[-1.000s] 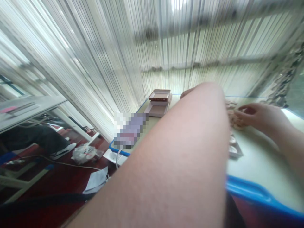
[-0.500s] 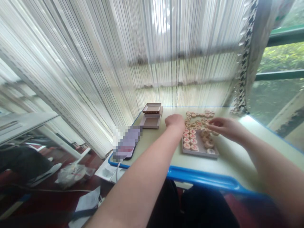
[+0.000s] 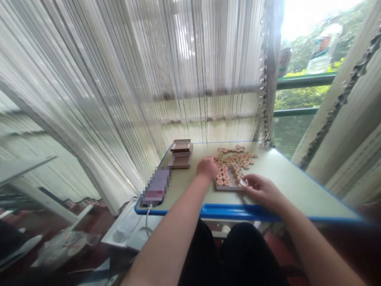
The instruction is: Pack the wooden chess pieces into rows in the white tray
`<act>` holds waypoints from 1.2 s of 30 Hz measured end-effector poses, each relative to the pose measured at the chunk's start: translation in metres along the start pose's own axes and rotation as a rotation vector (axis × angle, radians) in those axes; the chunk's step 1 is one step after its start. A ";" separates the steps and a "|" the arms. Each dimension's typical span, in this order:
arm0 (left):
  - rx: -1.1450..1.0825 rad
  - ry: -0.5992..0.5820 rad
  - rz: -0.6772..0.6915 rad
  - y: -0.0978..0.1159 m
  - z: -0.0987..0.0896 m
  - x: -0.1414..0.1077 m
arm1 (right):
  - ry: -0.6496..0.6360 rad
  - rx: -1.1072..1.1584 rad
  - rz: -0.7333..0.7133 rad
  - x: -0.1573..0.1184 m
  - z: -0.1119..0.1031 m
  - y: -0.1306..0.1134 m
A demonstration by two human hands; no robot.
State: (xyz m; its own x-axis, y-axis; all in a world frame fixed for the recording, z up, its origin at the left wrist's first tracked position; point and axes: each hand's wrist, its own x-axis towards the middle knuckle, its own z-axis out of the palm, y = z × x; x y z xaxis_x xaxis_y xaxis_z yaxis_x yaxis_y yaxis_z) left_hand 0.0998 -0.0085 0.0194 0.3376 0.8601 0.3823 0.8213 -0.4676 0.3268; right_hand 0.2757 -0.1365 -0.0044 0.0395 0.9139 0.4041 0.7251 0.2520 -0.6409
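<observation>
A shallow box [image 3: 230, 188] stands on the pale tabletop, with red-marked round wooden pieces [image 3: 223, 177] in rows along its left side and more pieces along its right. My right hand [image 3: 258, 190] is at the box's front right corner, its fingers closed on a round piece [image 3: 243, 183]. At the box's back left is my left hand [image 3: 207, 167], beside the loose pieces; its fingertips are turned away, and whether they hold anything is hidden. Many loose round pieces [image 3: 238, 159] lie scattered behind the box.
Two more shallow boxes [image 3: 181, 159] are at the back left of the table [image 3: 291, 186]. A phone [image 3: 157, 186] with a white cable lies near the left edge. Blue trim and a pen groove [image 3: 232, 211] run along the front edge, above my knees.
My right hand has moved from the loose pieces to the box's front right corner and now grips a piece. My left hand stays near the box's back left. The camera view has shifted right.
</observation>
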 end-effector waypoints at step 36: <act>-0.162 0.207 -0.129 -0.021 0.008 -0.024 | 0.014 -0.089 -0.041 0.002 0.010 0.013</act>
State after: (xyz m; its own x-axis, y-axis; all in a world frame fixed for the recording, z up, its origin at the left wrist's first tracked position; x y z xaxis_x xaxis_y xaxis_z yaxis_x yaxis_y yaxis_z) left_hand 0.0782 -0.0178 -0.0035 0.1207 0.8623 0.4917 0.7616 -0.3982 0.5113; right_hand 0.2788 -0.1286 -0.0183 0.0177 0.8988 0.4380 0.7844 0.2592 -0.5636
